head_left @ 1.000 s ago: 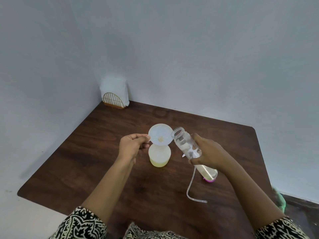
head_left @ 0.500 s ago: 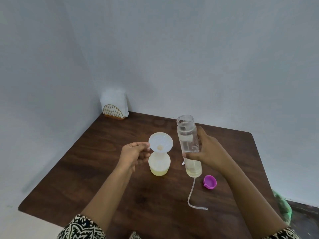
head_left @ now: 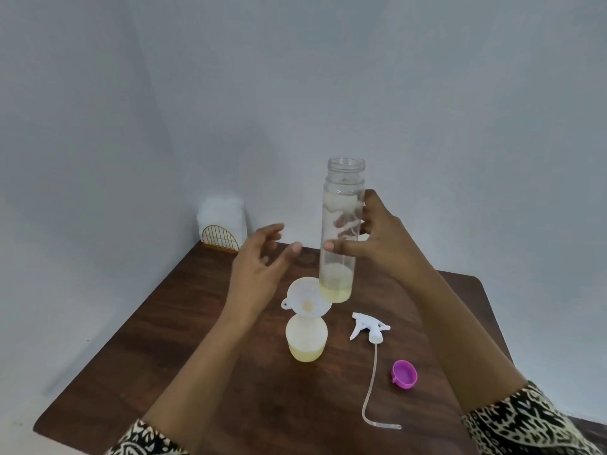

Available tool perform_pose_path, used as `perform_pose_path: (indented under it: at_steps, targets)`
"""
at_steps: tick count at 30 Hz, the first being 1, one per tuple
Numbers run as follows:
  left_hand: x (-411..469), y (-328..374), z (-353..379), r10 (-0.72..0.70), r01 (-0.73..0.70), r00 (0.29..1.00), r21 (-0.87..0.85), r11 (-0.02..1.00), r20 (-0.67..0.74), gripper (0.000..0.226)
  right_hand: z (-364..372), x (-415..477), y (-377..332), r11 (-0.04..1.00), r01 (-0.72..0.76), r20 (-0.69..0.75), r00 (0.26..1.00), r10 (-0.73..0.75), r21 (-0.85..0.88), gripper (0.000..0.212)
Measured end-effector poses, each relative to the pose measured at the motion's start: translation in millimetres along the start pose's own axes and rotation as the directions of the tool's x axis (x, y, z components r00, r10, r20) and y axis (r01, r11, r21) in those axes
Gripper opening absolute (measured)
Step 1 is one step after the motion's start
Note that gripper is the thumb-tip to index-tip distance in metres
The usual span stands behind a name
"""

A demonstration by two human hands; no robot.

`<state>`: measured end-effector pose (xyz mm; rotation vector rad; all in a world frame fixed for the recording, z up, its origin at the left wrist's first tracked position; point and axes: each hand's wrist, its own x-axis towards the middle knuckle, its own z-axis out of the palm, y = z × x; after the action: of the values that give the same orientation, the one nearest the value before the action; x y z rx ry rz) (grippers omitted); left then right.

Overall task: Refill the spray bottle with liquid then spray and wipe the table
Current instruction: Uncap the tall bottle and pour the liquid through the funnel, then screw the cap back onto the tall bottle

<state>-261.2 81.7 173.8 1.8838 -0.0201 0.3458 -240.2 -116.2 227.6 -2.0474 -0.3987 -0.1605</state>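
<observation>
1 head-worn view (wide-angle), forward and down, close over the table [head_left: 203, 339] corner.

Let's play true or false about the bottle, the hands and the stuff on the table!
1. The right hand holds the clear bottle upright. True.
2. The clear bottle is full to the top. False: only a little yellowish liquid sits at its bottom.
3. The funnel sits on the small white bottle. True.
4. The left hand grips the funnel. False: it is open and holds nothing.
5. The spray head is screwed on. False: it lies on the table, near the purple cap.
</observation>
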Motion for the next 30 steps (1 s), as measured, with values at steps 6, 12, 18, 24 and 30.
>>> perform_pose_path:
  at_steps: [6,12,18,24,30]
  targets:
    - [38.1,44.8,8.0,0.015,0.015,0.985,-0.170,0.985,0.174,0.052,18.7,26.1,-22.6,0.995,0.063,-0.045,0.997,-0.067,-0.076,0.064]
    - [46.6,43.9,16.6,-0.004,0.029,0.996,-0.295,0.955,0.085,0.033,30.9,31.6,-12.1,0.992,0.070,0.037,0.997,-0.067,-0.104,0.070]
    - [56.8,31.1,16.9,-0.038,0.035,0.999,-0.180,0.983,-0.014,0.027,3.0,19.3,49.0,0.915,-0.121,0.164,0.967,0.197,-0.386,0.084]
    - [60.1,24.1,18.5,-0.037,0.037,0.999,-0.157,0.987,0.005,0.027,-0.8,-25.7,159.8,0.520,-0.214,0.274,0.655,0.704,-0.826,0.057]
    - [60.0,20.1,24.3,-0.053,0.056,0.998,-0.157,0.986,0.022,0.038,20.1,-70.5,212.9,0.412,-0.255,0.194,0.595,0.780,-0.875,0.090]
